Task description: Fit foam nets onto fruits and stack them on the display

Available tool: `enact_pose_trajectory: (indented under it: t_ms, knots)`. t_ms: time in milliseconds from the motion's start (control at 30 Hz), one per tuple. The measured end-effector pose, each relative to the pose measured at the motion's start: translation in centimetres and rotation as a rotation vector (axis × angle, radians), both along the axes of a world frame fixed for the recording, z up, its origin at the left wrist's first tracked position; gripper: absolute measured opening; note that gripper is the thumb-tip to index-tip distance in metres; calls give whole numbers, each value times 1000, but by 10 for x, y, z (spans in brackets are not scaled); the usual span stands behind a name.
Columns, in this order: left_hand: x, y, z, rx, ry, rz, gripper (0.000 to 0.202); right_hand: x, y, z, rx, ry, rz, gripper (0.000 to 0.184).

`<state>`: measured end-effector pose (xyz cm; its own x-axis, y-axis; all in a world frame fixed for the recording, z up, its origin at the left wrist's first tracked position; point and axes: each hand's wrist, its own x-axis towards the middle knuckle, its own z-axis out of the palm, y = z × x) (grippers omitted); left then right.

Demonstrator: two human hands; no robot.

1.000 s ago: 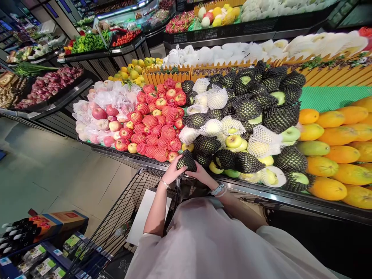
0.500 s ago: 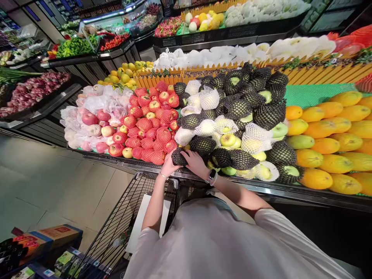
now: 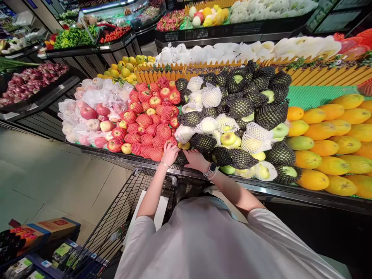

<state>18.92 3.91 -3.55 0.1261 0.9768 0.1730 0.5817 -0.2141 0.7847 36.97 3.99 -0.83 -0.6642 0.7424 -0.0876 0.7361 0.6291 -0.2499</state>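
Observation:
My left hand (image 3: pixel 170 154) lies at the front edge of the display, its fingers laid over the nearest apples in red foam nets (image 3: pixel 157 154). My right hand (image 3: pixel 195 160), with a watch (image 3: pixel 212 168) on the wrist, reaches in from the other side, fingers stretched out. Between the two hands sits a fruit in a black foam net (image 3: pixel 181 158), partly covered by them; the right fingertips touch or nearly touch it. Just behind it shows a bare yellowish apple (image 3: pixel 184 145). Neither hand is lifting anything.
A wire shopping cart (image 3: pixel 116 217) holding a white flat item (image 3: pixel 161 212) stands against the display below my left arm. Green apples in white nets (image 3: pixel 229 138) and papayas (image 3: pixel 312 179) lie to the right, bagged apples (image 3: pixel 99 97) to the left. Boxes (image 3: pixel 56 228) stand on the floor.
The black-netted fruit, earlier held up between both hands, now sits lower at the display's front edge. My hands have moved slightly apart, the left one onto the red-netted apples.

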Motion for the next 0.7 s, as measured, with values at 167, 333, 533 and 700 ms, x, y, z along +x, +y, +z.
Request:
enact_pose_trajectory:
  t_ms: [167, 333, 533, 700]
  knots:
    - [3, 1, -7, -88, -125, 2, 23, -11, -9, -2, 5, -12, -118, 51]
    - [10, -23, -9, 79, 259, 133, 30, -18, -12, -8, 47, -44, -192, 38]
    - [-70, -152, -48, 148, 216, 789, 34, 2, -20, -32, 140, 297, -165, 63]
    - [-103, -321, -110, -536, 190, 1293, 30, 8, -46, -35, 215, 583, -21, 55]
